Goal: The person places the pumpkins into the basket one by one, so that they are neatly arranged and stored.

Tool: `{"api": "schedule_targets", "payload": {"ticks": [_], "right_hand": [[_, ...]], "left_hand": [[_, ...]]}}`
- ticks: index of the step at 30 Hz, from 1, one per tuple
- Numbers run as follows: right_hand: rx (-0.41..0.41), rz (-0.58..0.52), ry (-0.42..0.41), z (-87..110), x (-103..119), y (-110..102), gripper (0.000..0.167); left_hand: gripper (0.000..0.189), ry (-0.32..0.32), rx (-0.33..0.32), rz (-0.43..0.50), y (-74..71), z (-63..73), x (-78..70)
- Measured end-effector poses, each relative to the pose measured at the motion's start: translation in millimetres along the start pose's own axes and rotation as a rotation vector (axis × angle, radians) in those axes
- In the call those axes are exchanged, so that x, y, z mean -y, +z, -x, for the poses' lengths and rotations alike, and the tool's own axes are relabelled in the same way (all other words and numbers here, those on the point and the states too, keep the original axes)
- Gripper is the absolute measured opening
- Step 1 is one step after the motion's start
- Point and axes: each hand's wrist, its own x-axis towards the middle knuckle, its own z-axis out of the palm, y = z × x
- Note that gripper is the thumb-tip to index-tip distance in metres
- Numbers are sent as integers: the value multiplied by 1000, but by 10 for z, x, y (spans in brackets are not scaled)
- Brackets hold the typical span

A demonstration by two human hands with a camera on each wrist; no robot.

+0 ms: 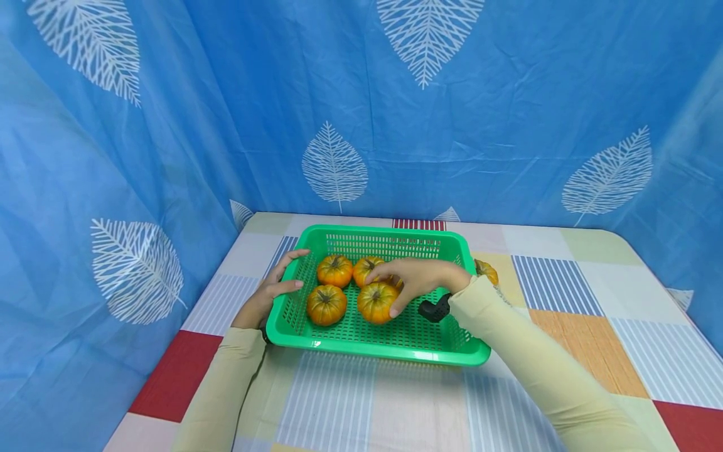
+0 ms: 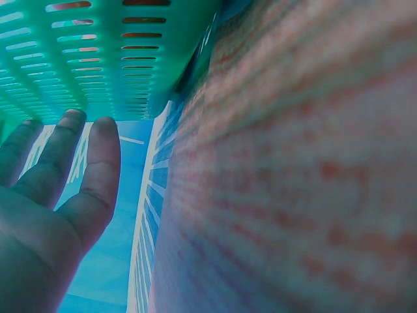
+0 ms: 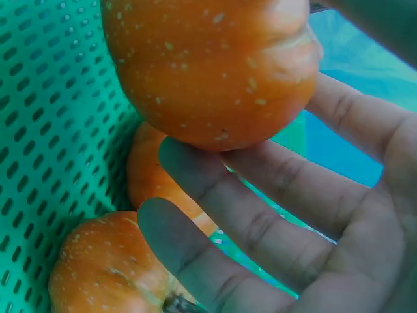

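My right hand [image 1: 418, 279] reaches into a green slotted plastic basket [image 1: 361, 356] and grips a small orange pumpkin [image 1: 374, 304]. Thumb and fingers lie on opposite sides of it. In the right wrist view the gripped pumpkin [image 3: 208, 72] sits close above the fingers, with another pumpkin [image 3: 107, 264] lower down. Left of it in the basket are a striped pumpkin [image 1: 326, 306] and a pumpkin [image 1: 334, 271] behind that one. One more pumpkin [image 1: 366, 269] is partly hidden by my right hand. My left hand [image 1: 265, 298] rests at the basket's left rim, fingers extended; fingertips [image 2: 104, 124] meet its outer wall.
Outside the basket's right end lies another pumpkin [image 1: 487, 272], partly covered by the right sleeve. A checked, striped cloth [image 1: 418, 402] covers the table. Blue curtains [image 1: 452, 144] with white leaf prints stand behind and at both sides. A black device [image 1: 435, 309] sits at the right wrist.
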Motion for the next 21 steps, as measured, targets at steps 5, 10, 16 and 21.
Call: {"api": "schedule_targets", "payload": {"ticks": [5, 10, 16, 21], "right_hand": [[17, -4, 37, -65, 19, 20, 74], [33, -8, 57, -115, 26, 32, 73], [46, 39, 82, -165, 10, 76, 74], [63, 37, 84, -190, -12, 116, 73]], "left_hand": [[74, -8, 1, -1, 3, 1, -9], [74, 1, -4, -51, -6, -4, -9], [73, 17, 22, 0, -18, -15, 4], [73, 16, 21, -10, -19, -19, 1]]}}
